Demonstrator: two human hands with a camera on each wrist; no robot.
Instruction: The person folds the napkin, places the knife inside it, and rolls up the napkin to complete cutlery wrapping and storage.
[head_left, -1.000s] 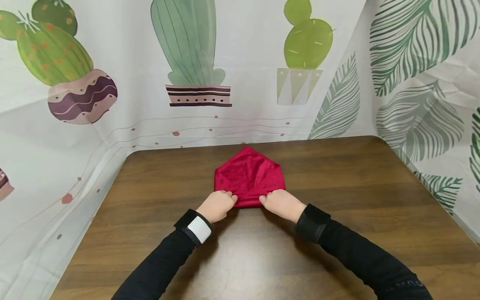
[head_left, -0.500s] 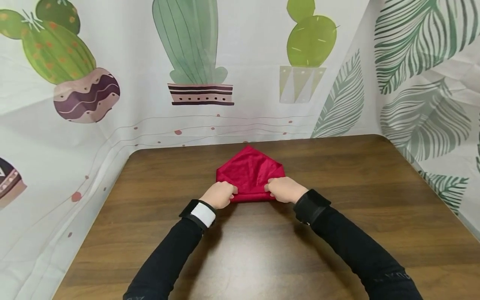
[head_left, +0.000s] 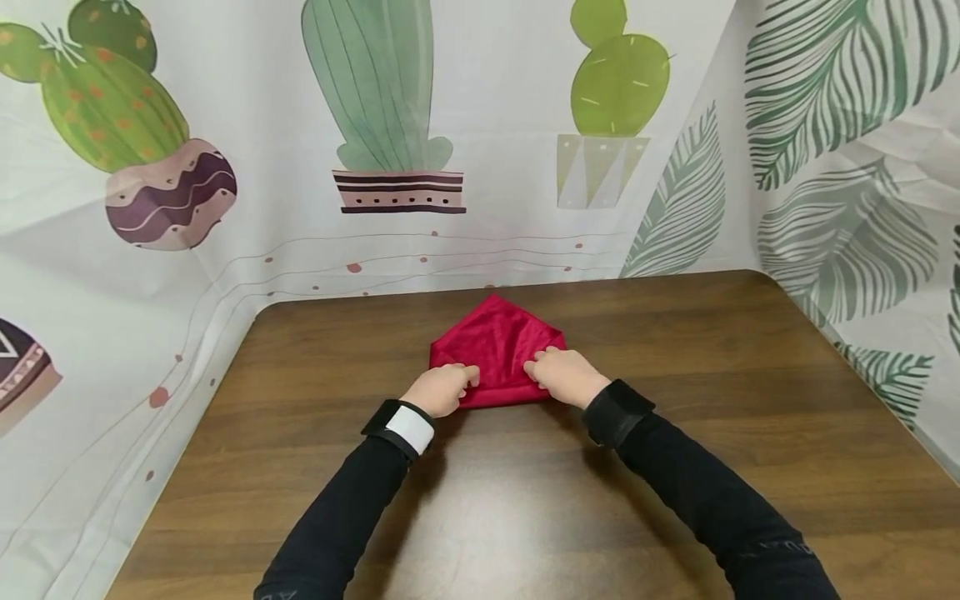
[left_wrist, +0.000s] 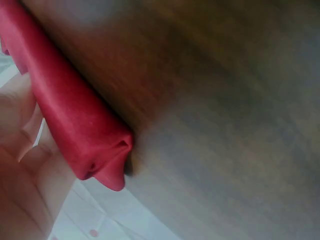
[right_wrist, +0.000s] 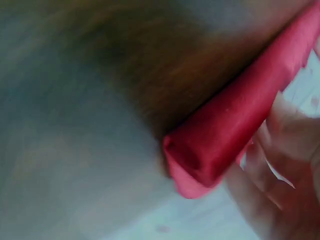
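Red, soft, light cloth napkin (head_left: 498, 346): your left hand (head_left: 441, 390) and right hand (head_left: 566, 377) pinch its rolled near edge; grip there, at both ends.

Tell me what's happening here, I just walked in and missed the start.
A person is rolling a red cloth on a brown table. The left hand and right hand each grip one end of the rolled near edge. The far part of the cloth lies flat, its point aimed at the cactus curtain.
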